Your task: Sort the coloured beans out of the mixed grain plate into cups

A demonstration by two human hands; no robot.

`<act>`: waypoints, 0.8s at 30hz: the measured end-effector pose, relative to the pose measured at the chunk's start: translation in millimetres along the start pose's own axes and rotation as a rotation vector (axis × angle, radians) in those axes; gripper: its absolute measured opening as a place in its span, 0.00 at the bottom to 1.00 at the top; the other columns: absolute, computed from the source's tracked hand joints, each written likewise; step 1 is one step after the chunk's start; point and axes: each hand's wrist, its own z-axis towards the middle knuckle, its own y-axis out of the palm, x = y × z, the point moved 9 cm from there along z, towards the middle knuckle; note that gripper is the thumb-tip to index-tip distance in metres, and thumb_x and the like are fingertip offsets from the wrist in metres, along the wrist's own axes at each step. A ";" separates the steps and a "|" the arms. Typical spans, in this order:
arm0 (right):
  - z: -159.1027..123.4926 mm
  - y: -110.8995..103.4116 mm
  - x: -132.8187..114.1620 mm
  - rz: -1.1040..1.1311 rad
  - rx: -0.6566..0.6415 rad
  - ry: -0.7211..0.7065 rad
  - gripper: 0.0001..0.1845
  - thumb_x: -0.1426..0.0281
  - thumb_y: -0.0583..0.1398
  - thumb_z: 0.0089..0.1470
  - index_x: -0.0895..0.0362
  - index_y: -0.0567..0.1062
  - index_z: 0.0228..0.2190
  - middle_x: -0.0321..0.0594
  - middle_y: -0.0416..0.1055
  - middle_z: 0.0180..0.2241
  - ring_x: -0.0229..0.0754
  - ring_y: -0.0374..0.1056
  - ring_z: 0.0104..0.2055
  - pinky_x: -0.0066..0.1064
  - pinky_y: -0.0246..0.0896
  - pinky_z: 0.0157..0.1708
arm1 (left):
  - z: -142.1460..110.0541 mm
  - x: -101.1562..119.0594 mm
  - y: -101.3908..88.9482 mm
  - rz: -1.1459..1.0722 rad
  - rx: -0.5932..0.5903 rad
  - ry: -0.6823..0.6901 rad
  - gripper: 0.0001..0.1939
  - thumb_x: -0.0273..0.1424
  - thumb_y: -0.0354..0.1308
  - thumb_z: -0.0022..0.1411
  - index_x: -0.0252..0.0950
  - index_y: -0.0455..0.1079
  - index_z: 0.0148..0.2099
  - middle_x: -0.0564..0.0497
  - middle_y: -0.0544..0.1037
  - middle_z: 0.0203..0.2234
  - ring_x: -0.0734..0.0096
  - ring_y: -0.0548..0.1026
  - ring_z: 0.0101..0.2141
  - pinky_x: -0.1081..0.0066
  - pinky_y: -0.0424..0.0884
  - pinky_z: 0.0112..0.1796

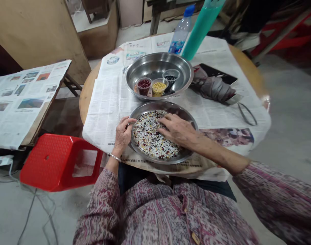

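Note:
A shallow round metal dish [150, 160] lies on the newspaper near the table's front edge. Spread over its bottom is a mix of white grains and red, yellow and black beans [155, 139]. My left hand [123, 134] holds the dish by its left rim, thumb and fingers curled over the edge. Reaching in from the right, my right hand [177, 129] touches the mix with its fingers apart; its fingertips are partly hidden. Just behind stands a larger metal basin [142, 66] with clear cups of red beans [144, 85], yellow beans [159, 87] and black beans [171, 79].
Newspaper [106, 112] covers the round table. A blue-capped plastic bottle [179, 34] and a green cylinder [202, 30] stand behind the basin. To the right lie a folded grey umbrella [216, 89] and a dark flat object [228, 78]. A red stool [48, 163] is at lower left.

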 end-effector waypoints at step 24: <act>-49.8 -9.5 -23.8 0.264 -0.354 -0.224 0.12 0.78 0.55 0.57 0.53 0.76 0.29 0.39 0.74 0.32 0.41 0.70 0.34 0.33 0.63 0.35 | 0.3 -0.8 -0.5 0.019 0.008 -0.022 0.12 0.23 0.53 0.65 0.40 0.78 0.42 0.49 0.78 0.48 0.62 0.74 0.54 0.60 0.68 0.60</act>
